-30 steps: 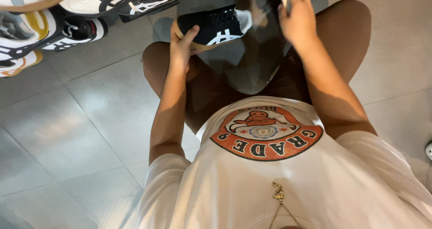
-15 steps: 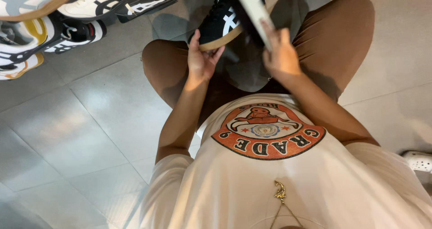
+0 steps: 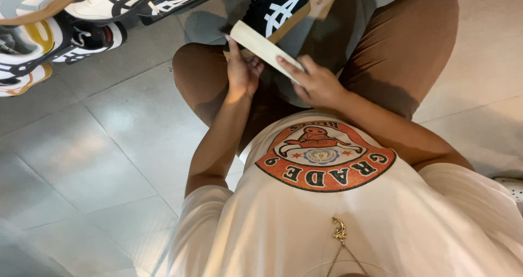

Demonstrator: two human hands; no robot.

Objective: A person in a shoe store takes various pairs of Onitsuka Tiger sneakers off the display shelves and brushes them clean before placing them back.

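Grey floor tiles (image 3: 109, 146), both hands, left hand (image 3: 242, 72) and right hand (image 3: 316, 83), gripping one pale flat insole (image 3: 264, 48) under black shoe (image 3: 275, 7), upper middle.

Obstacles: shoes (image 3: 81, 21) crowd the floor at upper left, and the knees (image 3: 414, 43) flank both hands to either side. The grey tiles (image 3: 92, 162) on the left side lie open and passable.

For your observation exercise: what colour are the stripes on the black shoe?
White stripes on the black shoe, seen in the head view.
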